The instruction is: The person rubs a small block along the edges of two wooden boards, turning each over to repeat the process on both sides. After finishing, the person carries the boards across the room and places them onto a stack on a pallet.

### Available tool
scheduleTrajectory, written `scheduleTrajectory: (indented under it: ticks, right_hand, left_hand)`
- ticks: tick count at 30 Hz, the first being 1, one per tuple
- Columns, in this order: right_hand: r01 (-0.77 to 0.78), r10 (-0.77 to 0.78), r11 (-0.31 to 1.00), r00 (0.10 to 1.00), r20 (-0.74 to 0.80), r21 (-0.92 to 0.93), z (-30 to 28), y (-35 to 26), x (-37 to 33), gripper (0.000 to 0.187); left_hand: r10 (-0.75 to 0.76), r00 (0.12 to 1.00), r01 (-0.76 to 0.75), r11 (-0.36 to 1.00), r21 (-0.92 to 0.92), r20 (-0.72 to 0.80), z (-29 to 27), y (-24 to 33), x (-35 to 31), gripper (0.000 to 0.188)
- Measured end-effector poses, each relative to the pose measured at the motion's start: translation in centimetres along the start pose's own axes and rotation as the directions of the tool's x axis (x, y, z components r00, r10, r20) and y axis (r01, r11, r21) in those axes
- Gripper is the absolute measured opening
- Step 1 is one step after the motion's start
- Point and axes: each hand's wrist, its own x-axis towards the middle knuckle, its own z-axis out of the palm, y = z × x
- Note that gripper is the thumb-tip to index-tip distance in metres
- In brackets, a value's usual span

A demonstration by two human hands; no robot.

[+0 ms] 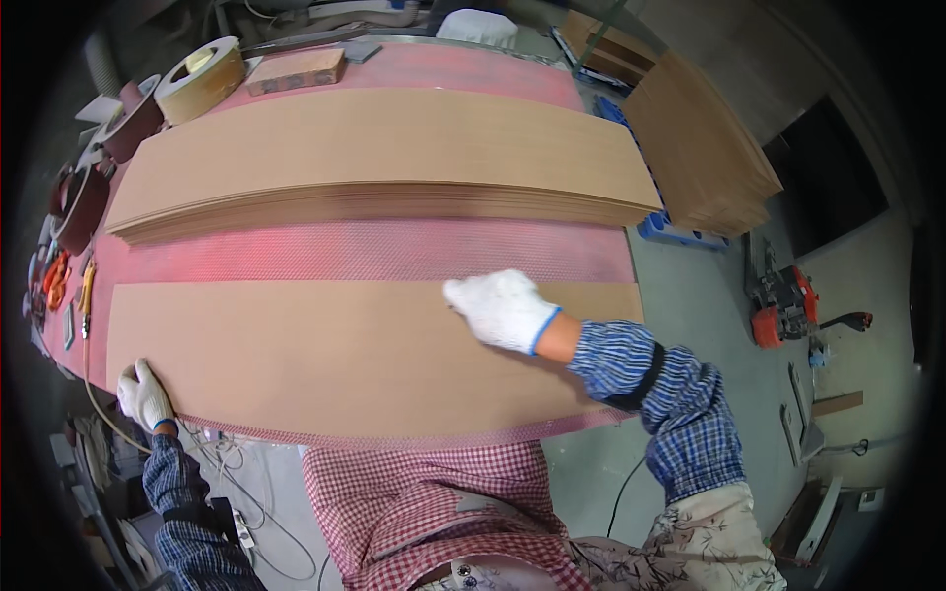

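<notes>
A long brown fibreboard panel lies along the front of the pink-covered table. My left hand, in a white glove, rests at the panel's near left corner with its fingers apart. Over the right half of the same panel is my right hand, also gloved in white. Its fingers are curled together against the surface, and anything inside them is hidden. Behind the panel, across a strip of pink mesh sheet, sits a stack of similar boards.
A brick-like block and a wide tape roll stand at the far left. Dark red abrasive rolls and a yellow-handled air tool line the left edge. More brown boards are stacked on a blue pallet at right.
</notes>
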Motion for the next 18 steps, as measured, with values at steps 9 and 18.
scheduleTrajectory:
  ticks: [9,18]
  right_hand:
    - [0.122,-0.112,0.947,0.992,-0.05,0.298,-1.3,-1.8,4.5,0.019]
    - [-0.471,0.5,0.856,0.86,-0.108,0.213,-0.8,12.9,-16.7,0.021]
  left_hand:
    - [-0.067,0.998,0.067,0.997,-0.032,0.004,-1.4,2.5,-1.3,0.041]
    - [0.098,0.994,-0.101,0.994,0.048,0.052,2.0,-3.7,1.9,0.048]
